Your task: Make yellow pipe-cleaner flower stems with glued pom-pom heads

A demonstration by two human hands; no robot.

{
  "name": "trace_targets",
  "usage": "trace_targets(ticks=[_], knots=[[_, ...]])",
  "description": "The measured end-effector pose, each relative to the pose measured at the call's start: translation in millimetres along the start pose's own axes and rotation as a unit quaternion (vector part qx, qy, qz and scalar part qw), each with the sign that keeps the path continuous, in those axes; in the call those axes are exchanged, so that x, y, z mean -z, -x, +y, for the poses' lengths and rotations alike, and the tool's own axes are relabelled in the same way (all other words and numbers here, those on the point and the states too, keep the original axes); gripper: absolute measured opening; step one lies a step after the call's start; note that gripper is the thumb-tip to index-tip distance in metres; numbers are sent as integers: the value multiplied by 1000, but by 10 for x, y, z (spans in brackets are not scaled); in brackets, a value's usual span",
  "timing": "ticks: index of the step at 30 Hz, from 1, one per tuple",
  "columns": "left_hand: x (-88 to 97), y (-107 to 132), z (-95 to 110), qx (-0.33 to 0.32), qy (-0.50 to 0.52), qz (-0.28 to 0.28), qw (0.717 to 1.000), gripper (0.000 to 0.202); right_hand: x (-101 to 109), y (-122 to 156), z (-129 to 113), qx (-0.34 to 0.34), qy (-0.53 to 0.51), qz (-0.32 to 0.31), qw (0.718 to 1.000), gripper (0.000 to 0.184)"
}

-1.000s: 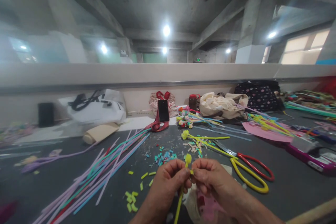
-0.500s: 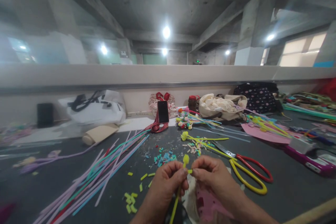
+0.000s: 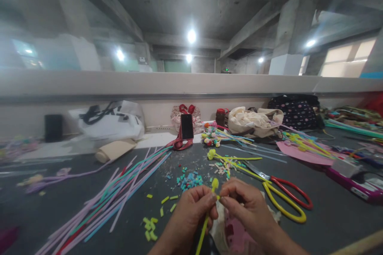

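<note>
My left hand (image 3: pixel 196 209) pinches a yellow pipe cleaner stem (image 3: pixel 202 233), which slants down toward me. Above the fingertips a rounded yellow bud (image 3: pixel 214 183) tops the stem. My right hand (image 3: pixel 247 205) is closed in a pinch just beside it, its fingertips on a small yellow piece (image 3: pixel 218 197) against the stem under the bud; the fingers partly hide this piece. Short yellow cut pieces (image 3: pixel 148 224) lie to the left of my hands. Beyond them is a heap of blue and teal cut pieces (image 3: pixel 190 180).
Scissors (image 3: pixel 289 193) with red and yellow handles lie at right, near finished yellow stems (image 3: pixel 236 163). A bundle of coloured pipe cleaners (image 3: pixel 115 199) spreads leftward. A phone (image 3: pixel 187 126) stands upright at the back, near a white bag (image 3: pixel 112 125) and a cream cloth bag (image 3: pixel 254 121).
My right fingertips have come closer to the stem, bringing the small yellow piece against it. The view has shifted slightly; the things on the table stay put.
</note>
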State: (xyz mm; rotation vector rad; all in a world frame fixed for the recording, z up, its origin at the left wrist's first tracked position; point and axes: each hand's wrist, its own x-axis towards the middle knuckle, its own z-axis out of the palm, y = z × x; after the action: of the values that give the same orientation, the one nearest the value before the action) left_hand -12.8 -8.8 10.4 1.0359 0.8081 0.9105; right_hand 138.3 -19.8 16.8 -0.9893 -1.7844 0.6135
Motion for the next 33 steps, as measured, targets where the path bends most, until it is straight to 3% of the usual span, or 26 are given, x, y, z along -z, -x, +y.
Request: trace_targets(ticks=[3,8,11,21,33], knots=[[-1,2,1,2,-33,6,999,30,82,-7,6,21,47,-34,998,14],[-20,10,14,-39,-163,88,982,22,369,-66,4,-21,35,-84,996,14],[-23,9,1,-35,-202,82,975,19,472,-92,-13,-2,56,-103,993,15],[-23,28,-53,-9,-260,46,964,15,457,-94,-2,87,99,-158,979,12],[-51,62,-18,-15,-301,40,953,13,439,-79,-76,110,161,-180,964,12]])
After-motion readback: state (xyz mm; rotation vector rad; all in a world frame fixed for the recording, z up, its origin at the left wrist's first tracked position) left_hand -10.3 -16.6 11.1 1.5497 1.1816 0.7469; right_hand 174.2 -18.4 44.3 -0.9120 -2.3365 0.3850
